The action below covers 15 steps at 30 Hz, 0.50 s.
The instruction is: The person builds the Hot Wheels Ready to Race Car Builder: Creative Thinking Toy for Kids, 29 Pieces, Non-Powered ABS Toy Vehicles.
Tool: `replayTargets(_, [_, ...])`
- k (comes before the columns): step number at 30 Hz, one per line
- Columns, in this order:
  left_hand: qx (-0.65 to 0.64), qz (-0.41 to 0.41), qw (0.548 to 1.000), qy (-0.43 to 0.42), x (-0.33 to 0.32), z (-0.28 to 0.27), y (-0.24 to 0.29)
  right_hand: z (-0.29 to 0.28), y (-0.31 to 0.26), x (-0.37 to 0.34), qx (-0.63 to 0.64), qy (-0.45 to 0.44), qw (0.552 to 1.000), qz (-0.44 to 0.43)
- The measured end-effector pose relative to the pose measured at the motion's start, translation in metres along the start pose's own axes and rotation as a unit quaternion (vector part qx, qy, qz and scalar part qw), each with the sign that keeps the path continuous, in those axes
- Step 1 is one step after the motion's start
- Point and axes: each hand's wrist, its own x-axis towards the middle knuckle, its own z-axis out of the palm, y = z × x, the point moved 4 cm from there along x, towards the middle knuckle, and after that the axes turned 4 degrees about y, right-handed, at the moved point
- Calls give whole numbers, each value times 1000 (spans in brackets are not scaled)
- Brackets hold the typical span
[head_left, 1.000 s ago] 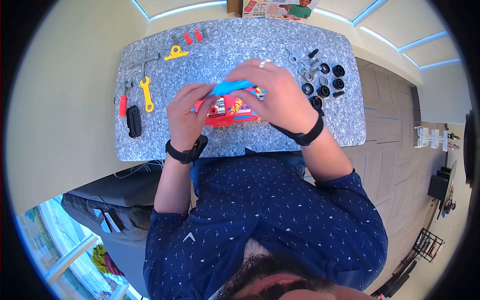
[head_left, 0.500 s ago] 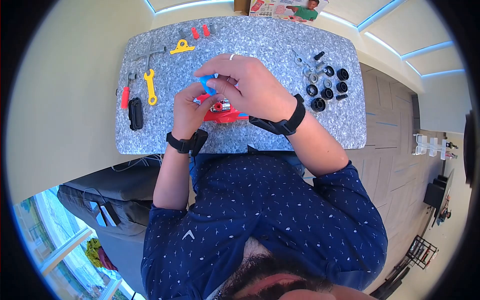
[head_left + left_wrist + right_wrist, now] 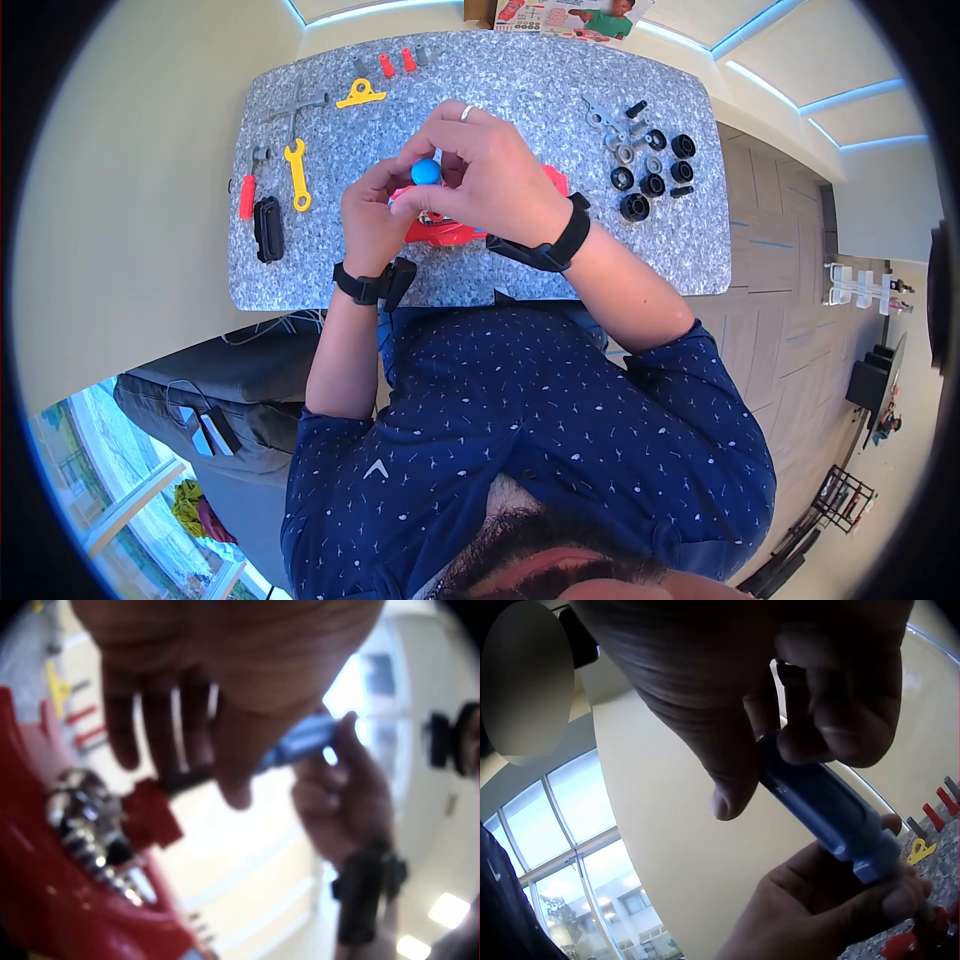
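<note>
Upright over the red toy car point(image 3: 440, 234) is a blue-handled tool point(image 3: 426, 172), seen end-on from above. The right hand point(image 3: 490, 175) pinches its handle point(image 3: 825, 802) near the top between thumb and fingers. Lower down, the left hand point(image 3: 372, 220) pinches the tool just below the handle, as the right wrist view shows. In the left wrist view the dark shaft point(image 3: 187, 778) runs to a red piece point(image 3: 150, 814) beside the car's silver engine part point(image 3: 90, 825). Whether the tip sits inside the red piece is blurred.
A yellow wrench point(image 3: 298, 175), red-handled tool point(image 3: 247, 198) and black part point(image 3: 268, 229) lie at the left. Farther back are a yellow piece point(image 3: 360, 94) and small red and grey pieces. Black wheels point(image 3: 635, 207) and grey parts lie at the right; a printed box point(image 3: 590, 18) stands behind.
The blue handle has swung from lying sideways to upright over the car. The right hand has moved left and now holds it from above; the left hand has stayed close to the car.
</note>
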Motion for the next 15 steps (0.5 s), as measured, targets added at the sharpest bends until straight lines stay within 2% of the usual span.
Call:
replayTargets(4, [-27,-29,999,-32,2,-5,-2,17,19,2,103,44,992,-60])
replayTargets(7, [-56,21,996,-68,2,2,3,9,21,1,44,-13,999,22])
replayTargets(10, [47,-4,998,-28,1,3,12,2,9,2,-37,8,999,12])
replayTargets(13, [15,-31,998,-58,2,-1,4,4,13,1,76,44,996,-3])
replayTargets(15, [-47,-9,996,-74,3,2,3,10,26,-2,112,0,993,43])
